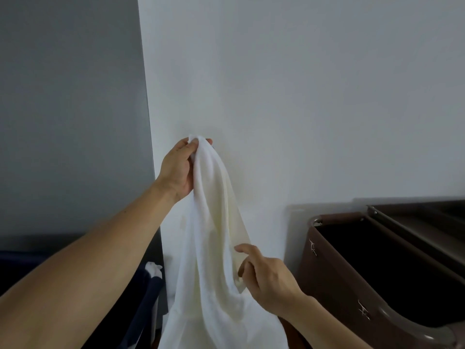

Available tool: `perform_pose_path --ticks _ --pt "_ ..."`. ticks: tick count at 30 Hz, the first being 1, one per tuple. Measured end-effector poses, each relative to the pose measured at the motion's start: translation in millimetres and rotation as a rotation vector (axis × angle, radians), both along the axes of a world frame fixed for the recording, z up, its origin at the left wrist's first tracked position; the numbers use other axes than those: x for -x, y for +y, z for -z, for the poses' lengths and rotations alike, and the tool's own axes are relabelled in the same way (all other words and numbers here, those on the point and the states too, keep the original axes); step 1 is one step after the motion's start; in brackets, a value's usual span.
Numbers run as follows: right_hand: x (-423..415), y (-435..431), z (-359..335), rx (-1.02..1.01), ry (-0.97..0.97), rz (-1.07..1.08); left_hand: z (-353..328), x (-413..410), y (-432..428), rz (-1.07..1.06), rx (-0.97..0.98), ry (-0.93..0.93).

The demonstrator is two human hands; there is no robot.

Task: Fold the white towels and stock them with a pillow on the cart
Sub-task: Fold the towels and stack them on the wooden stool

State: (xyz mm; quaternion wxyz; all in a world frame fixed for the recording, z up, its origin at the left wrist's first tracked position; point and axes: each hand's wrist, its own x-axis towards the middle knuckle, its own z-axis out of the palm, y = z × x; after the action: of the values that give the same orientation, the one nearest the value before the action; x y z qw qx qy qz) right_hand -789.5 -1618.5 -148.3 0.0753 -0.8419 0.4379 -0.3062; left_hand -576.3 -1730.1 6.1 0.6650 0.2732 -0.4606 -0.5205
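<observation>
While the white towel (214,248) hangs long before the pale wall (302,96), the left hand (177,170) has its grip clamped on the bunched top corner; lower right, the right hand (266,278) pinches a fold at the towel's edge, near the brown cart bin (332,278)

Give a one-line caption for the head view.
Left hand holds a white towel up while right hand pinches its edge.

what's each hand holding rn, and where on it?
Left hand grips the white towel by its bunched top end. Right hand pinches its right edge, lower down.
</observation>
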Motion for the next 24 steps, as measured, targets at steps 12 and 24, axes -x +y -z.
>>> perform_pose_path --ticks 12,24 --pt "-7 -7 2 -0.188 -0.055 0.225 13 4 8 0.029 -0.016 -0.016" --pt "48 -16 -13 -0.116 0.19 0.218 24 -15 1 -0.009 -0.025 -0.051"
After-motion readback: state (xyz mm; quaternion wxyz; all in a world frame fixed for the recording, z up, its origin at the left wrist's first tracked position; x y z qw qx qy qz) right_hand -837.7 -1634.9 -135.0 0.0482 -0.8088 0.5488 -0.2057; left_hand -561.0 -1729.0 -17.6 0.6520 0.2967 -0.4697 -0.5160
